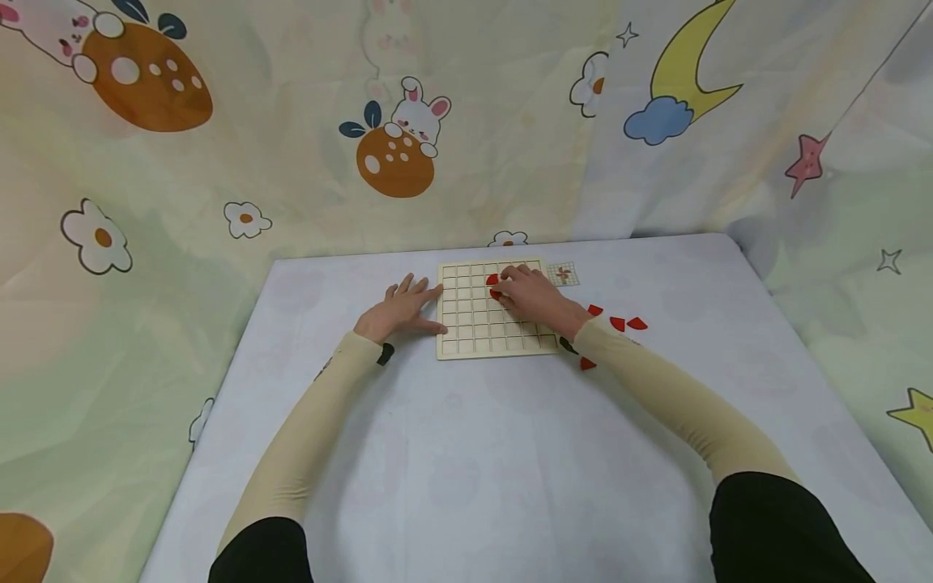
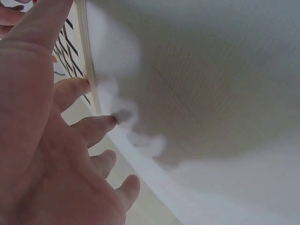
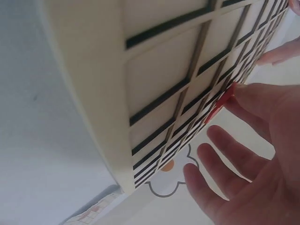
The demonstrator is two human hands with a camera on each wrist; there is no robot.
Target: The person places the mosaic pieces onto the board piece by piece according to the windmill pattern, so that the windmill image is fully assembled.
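Note:
A pale wooden grid board (image 1: 466, 328) lies toward the far side of the table. My left hand (image 1: 399, 312) is spread at its left side, with thumb and a fingertip against the edge, as the left wrist view also shows. Over the board's upper middle, my right hand (image 1: 535, 298) pinches a small red piece (image 1: 495, 294) between thumb and forefinger, down at the grid. Just above it, another red piece (image 1: 492, 279) sits in the grid. In the right wrist view, red (image 3: 227, 95) shows at the thumb tip while the other fingers extend apart.
A small card (image 1: 563, 274) with a gridded red picture lies at the board's right top corner. Several loose red pieces, one a fan-shaped piece (image 1: 637, 323), are scattered right of the board near the right forearm. A patterned curtain (image 1: 291, 146) hangs behind the white-covered table (image 1: 452, 470).

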